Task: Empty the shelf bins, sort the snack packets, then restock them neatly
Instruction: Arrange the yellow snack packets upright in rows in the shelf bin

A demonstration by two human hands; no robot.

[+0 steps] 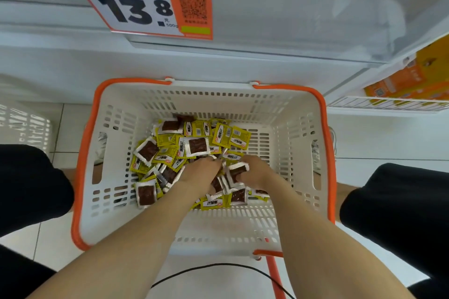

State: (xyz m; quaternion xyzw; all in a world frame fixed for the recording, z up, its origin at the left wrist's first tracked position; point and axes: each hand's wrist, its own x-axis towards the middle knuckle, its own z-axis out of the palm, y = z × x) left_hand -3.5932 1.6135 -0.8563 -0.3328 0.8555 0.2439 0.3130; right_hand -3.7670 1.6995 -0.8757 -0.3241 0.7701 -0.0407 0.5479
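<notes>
A white basket with an orange rim (298, 128) stands on the floor between my knees. Several small snack packets (194, 145), yellow on one side and clear with dark brown filling on the other, lie heaped in its bottom. My left hand (200, 172) reaches down into the heap with curled fingers buried among packets. My right hand (255, 172) is just to its right and grips a bunch of packets (237, 172), one clear-faced packet showing between thumb and fingers.
An empty clear shelf bin (315, 19) sits above the basket, with a price tag reading 13.8 (143, 5) on its front. Orange-yellow boxes (413, 80) fill a shelf at right. Another white basket (24, 126) stands at left. A black cable (218, 269) crosses the floor.
</notes>
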